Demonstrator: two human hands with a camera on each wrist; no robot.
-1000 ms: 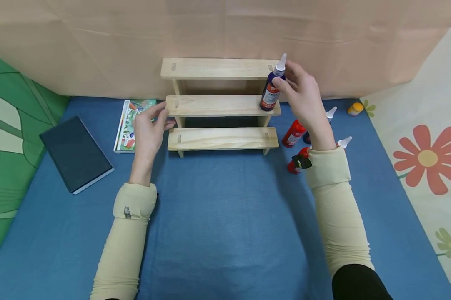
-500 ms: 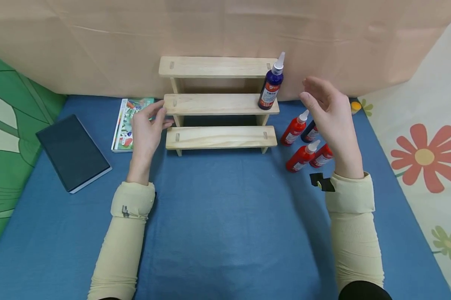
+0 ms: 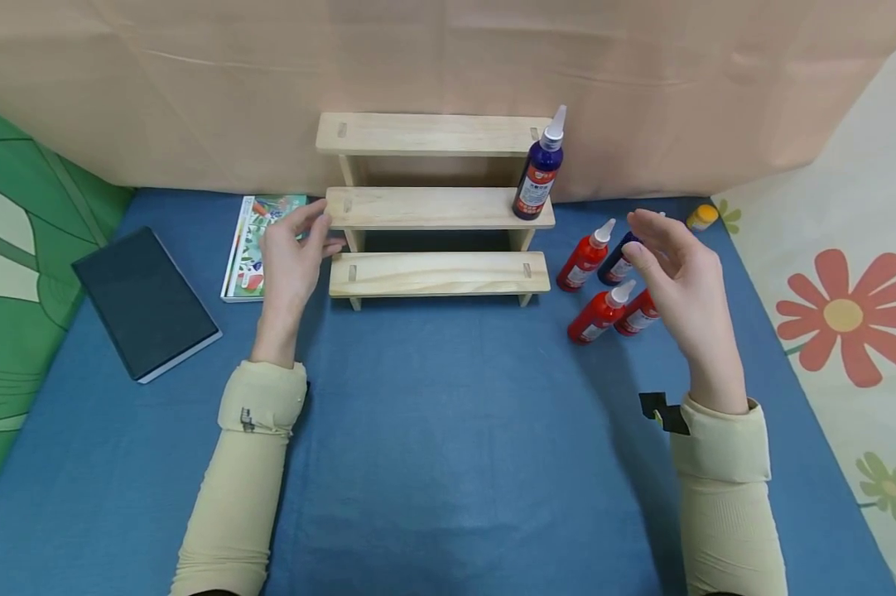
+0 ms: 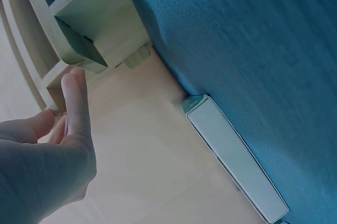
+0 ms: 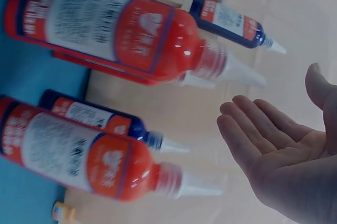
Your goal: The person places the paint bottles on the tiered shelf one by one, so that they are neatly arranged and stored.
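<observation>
Against the backdrop stands a three-tier wooden shelf (image 3: 439, 275), and my left hand (image 3: 287, 265) touches its left end with extended fingertips. A dark blue bottle with a white pointed nozzle (image 3: 535, 186) stands upright at the right end of the middle tier. Empty, with fingers and thumb spread apart, my right hand (image 3: 690, 290) hovers beside the bottles on the right. These are a front red bottle (image 3: 595, 317), a back red bottle (image 3: 582, 261), another red bottle (image 3: 638, 314) partly behind my hand, and a second blue bottle (image 3: 615, 266).
A dark hardcover book (image 3: 147, 302) lies at the left, and a colourful booklet (image 3: 250, 257) lies partly behind my left hand. At the back right sits a small yellow-capped jar (image 3: 702, 217). A flowered panel (image 3: 850, 314) borders the blue cloth (image 3: 448, 447) on the right.
My right hand has let go of the blue bottle on the middle tier and moved right and toward me, over the other bottles. My left hand stays at the shelf's left end.
</observation>
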